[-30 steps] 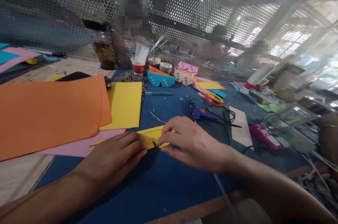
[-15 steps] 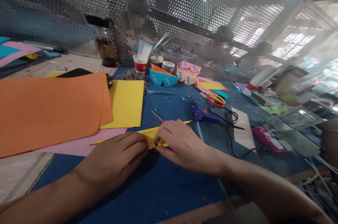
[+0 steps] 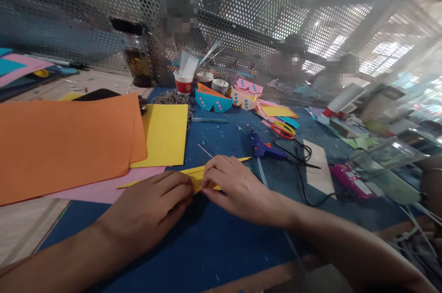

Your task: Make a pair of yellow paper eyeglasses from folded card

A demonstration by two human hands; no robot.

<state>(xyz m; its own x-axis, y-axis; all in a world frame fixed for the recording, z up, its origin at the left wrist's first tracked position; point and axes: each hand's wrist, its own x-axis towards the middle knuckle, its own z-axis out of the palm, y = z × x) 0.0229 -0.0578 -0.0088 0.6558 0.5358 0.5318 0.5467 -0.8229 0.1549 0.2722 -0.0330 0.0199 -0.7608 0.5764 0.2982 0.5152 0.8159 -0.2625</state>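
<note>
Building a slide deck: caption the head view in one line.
Left hand flat and right hand curled on a folded yellow paper strip over a blue mat.

Both hands flat on a folded yellow paper strip w/ left hand & right hand pinching it on the blue mat. Orange sheet to the left, blue glue gun just behind.

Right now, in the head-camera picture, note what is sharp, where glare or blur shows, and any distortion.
Head view: left hand, right hand and yellow paper are fairly sharp; head view: glare whitens the upper right behind the mesh screen; head view: wide-angle bending curves the screen's bars and smears the right-side clutter.
</note>
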